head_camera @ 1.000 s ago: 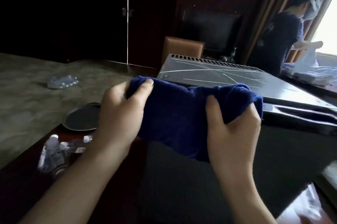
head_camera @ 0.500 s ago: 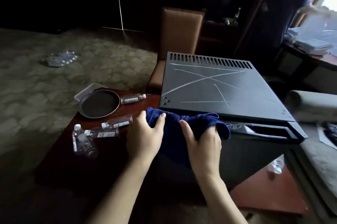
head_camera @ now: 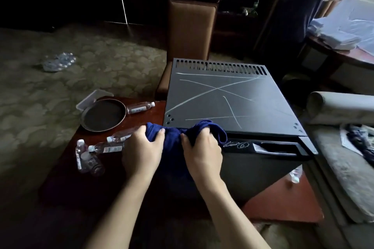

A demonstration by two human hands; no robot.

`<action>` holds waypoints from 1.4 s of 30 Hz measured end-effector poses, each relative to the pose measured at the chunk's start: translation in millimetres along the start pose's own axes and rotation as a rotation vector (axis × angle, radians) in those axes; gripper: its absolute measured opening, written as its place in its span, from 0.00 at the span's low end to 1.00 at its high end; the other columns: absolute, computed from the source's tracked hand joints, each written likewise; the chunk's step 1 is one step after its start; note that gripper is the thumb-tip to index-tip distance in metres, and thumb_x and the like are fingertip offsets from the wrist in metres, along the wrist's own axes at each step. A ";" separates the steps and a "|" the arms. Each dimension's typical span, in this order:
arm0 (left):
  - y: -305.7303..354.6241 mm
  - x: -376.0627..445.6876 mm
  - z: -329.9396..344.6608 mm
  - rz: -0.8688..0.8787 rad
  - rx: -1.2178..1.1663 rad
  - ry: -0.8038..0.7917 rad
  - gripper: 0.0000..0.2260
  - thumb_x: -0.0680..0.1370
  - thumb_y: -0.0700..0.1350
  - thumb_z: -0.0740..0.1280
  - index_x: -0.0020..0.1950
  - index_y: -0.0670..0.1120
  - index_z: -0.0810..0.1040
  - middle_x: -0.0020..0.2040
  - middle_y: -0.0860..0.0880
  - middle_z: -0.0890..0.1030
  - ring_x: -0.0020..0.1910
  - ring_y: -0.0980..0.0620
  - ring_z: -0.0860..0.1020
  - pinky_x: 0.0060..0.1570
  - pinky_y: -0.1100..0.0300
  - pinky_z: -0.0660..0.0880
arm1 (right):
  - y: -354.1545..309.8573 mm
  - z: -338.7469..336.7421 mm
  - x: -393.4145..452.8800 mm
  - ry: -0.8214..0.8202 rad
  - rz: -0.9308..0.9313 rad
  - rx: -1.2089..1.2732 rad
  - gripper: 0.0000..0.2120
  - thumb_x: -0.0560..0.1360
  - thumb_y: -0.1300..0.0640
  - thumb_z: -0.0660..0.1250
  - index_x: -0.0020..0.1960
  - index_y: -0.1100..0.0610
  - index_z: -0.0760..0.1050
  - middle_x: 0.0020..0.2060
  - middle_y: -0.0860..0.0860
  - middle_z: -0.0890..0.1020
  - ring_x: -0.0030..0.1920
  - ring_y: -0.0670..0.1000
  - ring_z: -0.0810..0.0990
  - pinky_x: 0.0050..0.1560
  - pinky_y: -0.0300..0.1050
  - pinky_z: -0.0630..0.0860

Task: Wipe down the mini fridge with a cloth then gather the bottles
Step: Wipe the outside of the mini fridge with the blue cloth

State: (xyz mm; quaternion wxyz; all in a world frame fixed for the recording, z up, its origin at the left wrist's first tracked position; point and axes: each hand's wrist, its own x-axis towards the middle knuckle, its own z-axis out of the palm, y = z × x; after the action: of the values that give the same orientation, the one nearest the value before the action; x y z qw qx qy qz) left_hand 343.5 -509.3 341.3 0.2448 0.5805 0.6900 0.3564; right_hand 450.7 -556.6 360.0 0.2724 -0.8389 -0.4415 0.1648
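- Blue cloth point(head_camera: 174, 143) is gripped bunched by left hand point(head_camera: 141, 147) and right hand point(head_camera: 202, 151), at mini fridge point(head_camera: 228, 103) top's 6 o'clock edge.
- Bottles point(head_camera: 113, 143) are lying on bench point(head_camera: 66, 178), at 9 o'clock of fridge.

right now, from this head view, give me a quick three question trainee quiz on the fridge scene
1. True or false: both hands grip the blue cloth.
2. Which is marked with white chalk-like lines: A) mini fridge top B) round tray C) chair?
3. Fill in: the bottles lie on the ___ of the fridge, as the camera sees it.

Key: 1 true, left hand and right hand both hold it. 2 A. 3 left.
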 end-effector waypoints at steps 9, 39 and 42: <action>33.9 -36.7 35.7 0.106 0.228 0.026 0.15 0.76 0.53 0.67 0.35 0.47 0.68 0.38 0.42 0.80 0.41 0.37 0.79 0.35 0.56 0.66 | 50.1 -39.1 10.3 -0.121 -0.108 -0.087 0.15 0.80 0.46 0.55 0.59 0.56 0.65 0.59 0.53 0.77 0.56 0.60 0.78 0.47 0.49 0.72; 54.1 -22.5 35.5 0.139 0.465 -0.117 0.10 0.80 0.51 0.58 0.53 0.44 0.71 0.56 0.43 0.80 0.53 0.37 0.78 0.42 0.53 0.65 | 32.1 -27.8 13.4 -0.093 -0.069 -0.045 0.10 0.79 0.49 0.58 0.54 0.55 0.68 0.53 0.53 0.78 0.52 0.62 0.77 0.44 0.49 0.67; 64.8 -35.6 49.9 0.144 0.422 -0.190 0.11 0.81 0.51 0.57 0.54 0.44 0.71 0.57 0.42 0.80 0.54 0.36 0.77 0.43 0.52 0.68 | 49.4 -46.4 16.4 -0.081 -0.020 -0.061 0.11 0.79 0.49 0.59 0.54 0.56 0.68 0.53 0.54 0.79 0.52 0.63 0.77 0.47 0.51 0.71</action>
State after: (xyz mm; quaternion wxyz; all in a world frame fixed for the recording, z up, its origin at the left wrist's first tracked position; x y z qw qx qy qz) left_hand 428.9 -529.1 357.7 0.1557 0.6975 0.6797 0.1649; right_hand 515.9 -580.2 366.6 0.2301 -0.8352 -0.4652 0.1822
